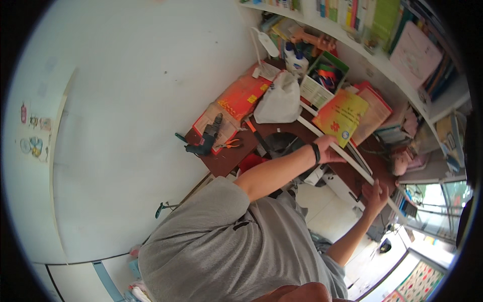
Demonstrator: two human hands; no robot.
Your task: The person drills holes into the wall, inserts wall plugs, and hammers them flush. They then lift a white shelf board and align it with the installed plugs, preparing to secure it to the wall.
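A long, narrow white strip (357, 166) runs diagonally over the reddish-brown desk (234, 160), from beside a white bag toward the window side. My left hand (329, 149), with a dark band on its wrist, is closed around the strip near its middle. Farther down, toward the near right end, my right hand (375, 196) grips the same strip with bent fingers. Just past my left hand stands a yellow printed booklet or packet (341, 117). Part of another pale strip (363, 160) shows behind the held one.
At the desk's left lie a dark power drill (207, 137), orange-handled pliers (229, 144) and an orange-and-black handled tool (257, 134). Behind them are a red package (246, 93), the white bag (279, 98), bottles (297, 63) and a filled box (322, 75). White bookshelves (352, 35) curve overhead.
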